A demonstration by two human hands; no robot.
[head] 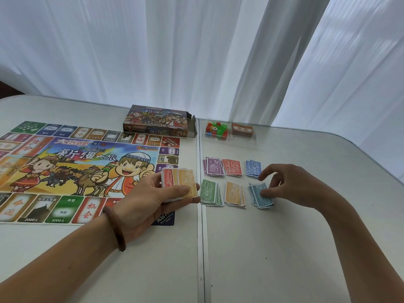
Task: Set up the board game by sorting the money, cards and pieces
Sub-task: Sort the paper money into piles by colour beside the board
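My left hand (150, 200) grips a stack of mixed play money (180, 184), an orange note and a red note on top, above the board's right edge. My right hand (290, 184) hovers over the sorted money, its fingertips touching the teal pile (262, 196). Six piles lie in two rows: purple (213, 167), red (232, 168) and blue (253, 168) behind, green (209, 192), orange (235, 194) and teal in front. The colourful game board (72, 167) lies flat at the left.
The game box (157, 122) lies behind the board with its end flap open. A clear plastic tray (229, 139) holds small coloured pieces (215, 129) and a brown card deck (242, 129). A seam (202, 248) splits the white table; curtains hang behind.
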